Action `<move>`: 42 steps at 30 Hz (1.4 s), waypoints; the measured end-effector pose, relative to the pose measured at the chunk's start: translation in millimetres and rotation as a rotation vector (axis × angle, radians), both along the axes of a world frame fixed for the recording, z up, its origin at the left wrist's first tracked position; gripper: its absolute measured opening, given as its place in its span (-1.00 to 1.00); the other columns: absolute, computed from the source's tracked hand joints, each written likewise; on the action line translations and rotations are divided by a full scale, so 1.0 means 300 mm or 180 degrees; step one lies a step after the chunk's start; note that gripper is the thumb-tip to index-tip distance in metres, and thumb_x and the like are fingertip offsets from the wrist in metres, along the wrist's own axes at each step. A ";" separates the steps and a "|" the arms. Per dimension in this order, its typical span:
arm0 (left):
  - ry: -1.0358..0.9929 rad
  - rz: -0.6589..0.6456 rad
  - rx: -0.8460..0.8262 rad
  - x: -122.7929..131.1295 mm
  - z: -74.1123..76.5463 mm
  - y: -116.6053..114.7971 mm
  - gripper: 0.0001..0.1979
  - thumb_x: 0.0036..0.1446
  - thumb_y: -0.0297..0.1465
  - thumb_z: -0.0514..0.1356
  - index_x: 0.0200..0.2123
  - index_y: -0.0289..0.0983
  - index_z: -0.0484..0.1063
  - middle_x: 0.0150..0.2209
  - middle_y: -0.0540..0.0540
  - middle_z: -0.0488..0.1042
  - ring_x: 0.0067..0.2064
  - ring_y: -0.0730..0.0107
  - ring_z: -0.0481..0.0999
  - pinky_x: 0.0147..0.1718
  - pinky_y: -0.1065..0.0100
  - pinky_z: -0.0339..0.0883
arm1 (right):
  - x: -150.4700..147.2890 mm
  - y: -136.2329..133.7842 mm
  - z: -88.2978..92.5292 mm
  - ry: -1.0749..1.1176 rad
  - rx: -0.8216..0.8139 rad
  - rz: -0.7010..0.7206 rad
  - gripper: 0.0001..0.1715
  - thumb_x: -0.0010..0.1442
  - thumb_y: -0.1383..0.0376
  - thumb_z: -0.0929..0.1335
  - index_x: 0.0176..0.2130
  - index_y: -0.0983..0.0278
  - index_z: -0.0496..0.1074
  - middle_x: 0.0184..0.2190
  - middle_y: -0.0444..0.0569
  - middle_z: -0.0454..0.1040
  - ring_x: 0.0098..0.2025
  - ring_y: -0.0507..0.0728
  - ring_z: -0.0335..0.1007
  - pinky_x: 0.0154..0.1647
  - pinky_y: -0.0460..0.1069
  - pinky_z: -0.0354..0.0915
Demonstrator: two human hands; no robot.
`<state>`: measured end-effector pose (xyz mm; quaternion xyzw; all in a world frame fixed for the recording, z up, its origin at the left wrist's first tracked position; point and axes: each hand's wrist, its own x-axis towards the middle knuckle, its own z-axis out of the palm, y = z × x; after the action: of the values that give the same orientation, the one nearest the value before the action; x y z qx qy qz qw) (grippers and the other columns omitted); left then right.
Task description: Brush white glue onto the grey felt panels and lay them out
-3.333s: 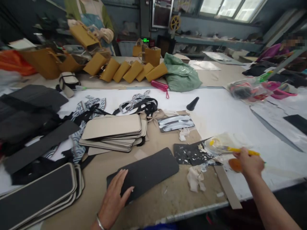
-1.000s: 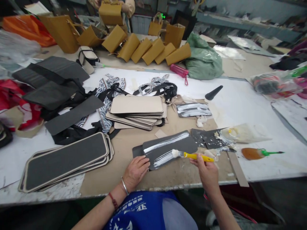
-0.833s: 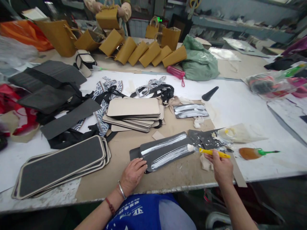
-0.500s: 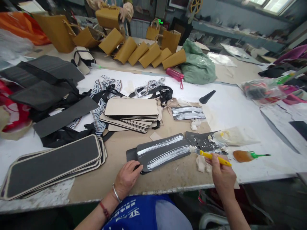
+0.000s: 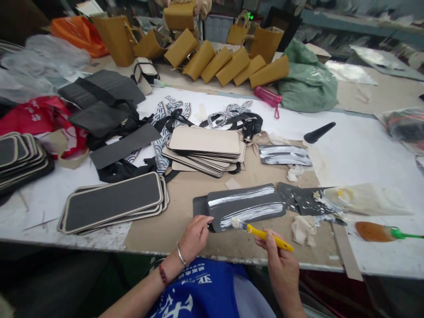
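Note:
My right hand grips a brush with a yellow handle. Its bristles touch the lower edge of a dark grey panel, which carries white streaks of what looks like glue. At the panel's lower left corner, my left hand is closed, fingertips pinching the edge. Another dark piece sticks out from under the panel's left end. Right of the panel, a clear bag with pale paste lies on glue-spattered dark scraps. A smaller streaked panel lies farther back.
Stacks of beige panels and beige-edged dark panels occupy the middle and left. An amber bottle with a green nozzle lies at right, near a crumpled cloth. Tan bags line the back, where another person's hands hold one.
My right hand has brought the brush from the panel's right end leftward to its lower edge. My left hand stays at the corner. The whole view has shifted, showing more on the left.

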<state>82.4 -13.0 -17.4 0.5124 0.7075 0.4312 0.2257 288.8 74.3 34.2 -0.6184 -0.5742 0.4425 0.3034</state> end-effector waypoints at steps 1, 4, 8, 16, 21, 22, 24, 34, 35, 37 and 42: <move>-0.0220 0.0121 -0.0129 0.005 0.008 0.003 -0.73 0.09 -0.53 -0.01 -0.21 -0.29 0.43 -0.31 -0.14 0.50 -0.26 0.37 0.48 -0.25 0.33 0.39 | -0.002 -0.002 -0.007 0.0015 -0.0090 -0.0054 -0.46 0.05 -0.08 0.28 -0.23 0.32 0.39 -0.42 0.04 0.51 -0.39 0.21 0.47 -0.23 0.13 0.38; -0.1098 0.0626 -0.0562 0.018 0.017 0.027 -0.78 0.05 -0.40 0.08 -0.23 -0.29 0.42 -0.37 -0.12 0.52 -0.34 0.36 0.49 -0.32 0.34 0.38 | -0.005 -0.006 -0.015 -0.0004 -0.0193 -0.0158 -0.41 0.01 -0.11 0.29 -0.22 0.33 0.39 -0.44 0.04 0.52 -0.35 0.24 0.48 -0.20 0.15 0.37; -0.2467 0.1303 -0.0936 0.027 0.004 0.077 -0.78 -0.14 -0.31 0.21 -0.40 -0.32 0.36 -0.59 0.00 0.43 -0.52 0.41 0.45 -0.54 0.42 0.33 | -0.004 -0.010 -0.015 0.0020 -0.0210 -0.0166 -0.40 0.01 -0.11 0.29 -0.22 0.33 0.38 -0.43 0.04 0.52 -0.34 0.25 0.48 -0.19 0.15 0.37; -0.2911 0.1599 -0.0766 0.034 0.023 0.119 -0.66 -0.30 -0.31 0.31 -0.45 -0.27 0.23 -0.69 0.10 0.38 -0.62 0.50 0.38 -0.61 0.49 0.26 | -0.009 -0.013 -0.019 -0.0019 -0.0147 -0.0211 -0.39 -0.01 -0.14 0.29 -0.24 0.32 0.40 -0.44 0.05 0.53 -0.35 0.26 0.48 -0.22 0.15 0.38; -0.3090 0.1334 -0.1213 0.020 0.014 0.116 -0.76 -0.25 -0.31 0.28 -0.57 -0.31 0.30 -0.69 0.06 0.39 -0.62 0.50 0.41 -0.65 0.52 0.26 | -0.001 -0.013 -0.008 0.0010 -0.0071 -0.0214 -0.42 0.01 -0.11 0.29 -0.24 0.32 0.41 -0.43 0.05 0.53 -0.36 0.25 0.49 -0.25 0.13 0.40; -0.3090 0.1275 -0.1258 0.014 0.010 0.117 -0.77 -0.25 -0.31 0.28 -0.59 -0.31 0.31 -0.70 0.05 0.38 -0.63 0.51 0.40 -0.67 0.53 0.24 | -0.005 -0.015 -0.005 0.0042 -0.0064 -0.0205 -0.43 0.02 -0.11 0.30 -0.24 0.32 0.41 -0.42 0.04 0.53 -0.36 0.24 0.49 -0.26 0.12 0.40; -0.3060 0.1213 -0.1282 0.003 0.003 0.119 -0.79 -0.25 -0.32 0.28 -0.62 -0.31 0.32 -0.73 0.07 0.36 -0.65 0.52 0.38 -0.71 0.54 0.21 | -0.025 -0.024 0.000 0.0158 -0.0109 -0.0171 -0.45 0.03 -0.09 0.30 -0.24 0.31 0.41 -0.41 0.04 0.53 -0.37 0.23 0.48 -0.28 0.11 0.42; -0.3022 0.1107 -0.1266 -0.006 -0.016 0.127 -0.83 -0.21 -0.39 0.24 -0.64 -0.29 0.28 -0.78 0.09 0.32 -0.70 0.58 0.33 -0.72 0.58 0.17 | -0.036 0.011 -0.019 -0.0225 0.0285 0.0102 -0.51 0.05 -0.07 0.28 -0.31 0.29 0.42 -0.45 0.06 0.52 -0.36 0.25 0.47 -0.18 0.17 0.37; -0.3035 0.1103 -0.1257 -0.006 -0.017 0.127 -0.83 -0.22 -0.38 0.24 -0.63 -0.29 0.28 -0.78 0.10 0.32 -0.71 0.57 0.32 -0.73 0.58 0.16 | -0.028 0.026 -0.008 -0.0294 0.0383 0.0082 -0.52 0.05 -0.07 0.29 -0.30 0.29 0.42 -0.46 0.05 0.51 -0.35 0.25 0.47 -0.16 0.18 0.35; -0.3072 0.1086 -0.1249 -0.006 -0.018 0.128 -0.82 -0.24 -0.36 0.26 -0.56 -0.29 0.30 -0.78 0.12 0.30 -0.72 0.56 0.31 -0.74 0.57 0.15 | -0.037 0.053 0.014 -0.0223 0.0402 0.0063 -0.51 0.06 -0.07 0.28 -0.28 0.29 0.42 -0.46 0.05 0.51 -0.35 0.24 0.48 -0.18 0.16 0.37; -0.3110 0.1044 -0.1259 -0.006 -0.022 0.131 -0.72 -0.27 -0.31 0.27 -0.44 -0.29 0.30 -0.78 0.14 0.29 -0.74 0.54 0.30 -0.77 0.56 0.14 | -0.199 0.087 0.025 0.0672 -0.0125 0.0154 -0.49 0.03 -0.07 0.31 -0.27 0.31 0.40 -0.36 0.05 0.51 -0.43 0.19 0.47 -0.32 0.11 0.44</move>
<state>80.7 26.3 -24.0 0.0835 0.6585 0.5072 0.5496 229.0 100.4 41.6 -0.5601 -0.5450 0.5236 0.3393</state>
